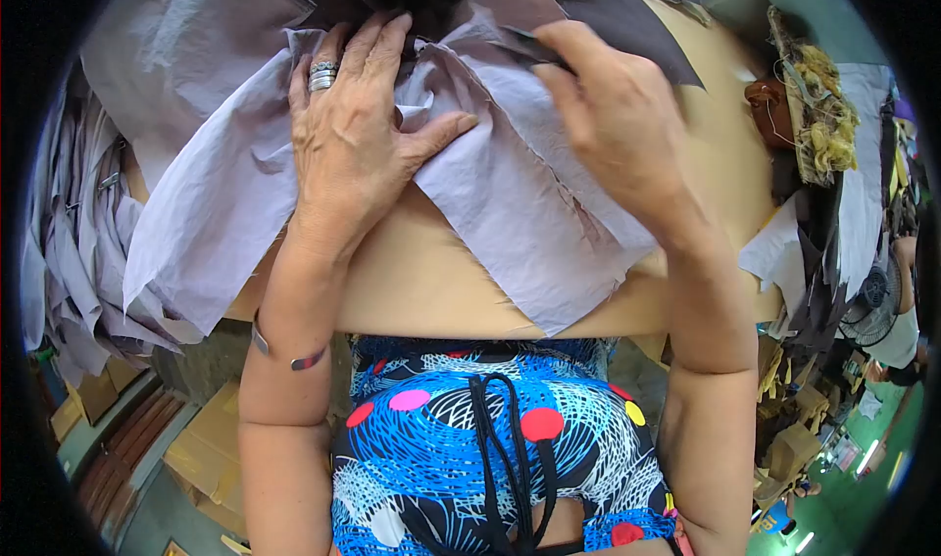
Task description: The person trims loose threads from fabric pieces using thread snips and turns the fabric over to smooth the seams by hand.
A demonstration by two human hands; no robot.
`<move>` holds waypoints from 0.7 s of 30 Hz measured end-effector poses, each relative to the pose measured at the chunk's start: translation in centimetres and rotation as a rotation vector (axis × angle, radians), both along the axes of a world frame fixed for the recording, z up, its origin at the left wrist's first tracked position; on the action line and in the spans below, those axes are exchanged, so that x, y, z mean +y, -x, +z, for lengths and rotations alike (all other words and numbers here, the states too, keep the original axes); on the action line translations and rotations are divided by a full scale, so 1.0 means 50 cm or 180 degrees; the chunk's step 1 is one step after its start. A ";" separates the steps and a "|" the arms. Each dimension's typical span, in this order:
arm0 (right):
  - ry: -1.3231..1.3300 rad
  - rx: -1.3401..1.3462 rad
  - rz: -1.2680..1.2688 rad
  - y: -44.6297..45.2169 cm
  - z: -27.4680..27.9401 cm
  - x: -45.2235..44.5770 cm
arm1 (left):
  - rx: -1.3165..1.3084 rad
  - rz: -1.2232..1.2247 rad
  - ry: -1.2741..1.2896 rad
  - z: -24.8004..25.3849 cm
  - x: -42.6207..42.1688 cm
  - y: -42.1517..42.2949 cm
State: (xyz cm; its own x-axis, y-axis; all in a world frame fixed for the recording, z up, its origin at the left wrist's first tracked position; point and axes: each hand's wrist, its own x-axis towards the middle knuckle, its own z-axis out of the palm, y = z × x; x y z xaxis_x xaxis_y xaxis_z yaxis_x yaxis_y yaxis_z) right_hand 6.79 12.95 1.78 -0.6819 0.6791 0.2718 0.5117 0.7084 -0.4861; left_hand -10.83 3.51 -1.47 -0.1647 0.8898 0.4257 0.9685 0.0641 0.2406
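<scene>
My left hand (358,115), with rings on one finger, lies flat on a pale lilac-grey fabric piece (216,193). Its thumb is stretched out toward a seam with frayed raw edges. To the right, my right hand (618,115) is closed around a small dark tool (529,47) that looks like thread snips; motion blurs it. Under that hand, a second lilac-grey fabric panel (539,233) hangs to the table's front edge. Where the two panels meet, just right of my left fingers, the cloth is bunched.
The tan table (451,282) shows below the cloth. Many fabric pieces (78,233) hang at the left edge. Dark grey cloth (647,37) lies at the back right, near a yellow thread-covered pad (823,105). Cardboard boxes (211,448) stand below left; a fan (870,306) is at right.
</scene>
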 end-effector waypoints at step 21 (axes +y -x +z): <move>0.1876 0.1455 0.1592 -0.040 0.142 -0.227 | 0.0220 -0.0171 -0.0033 -0.009 -0.004 0.024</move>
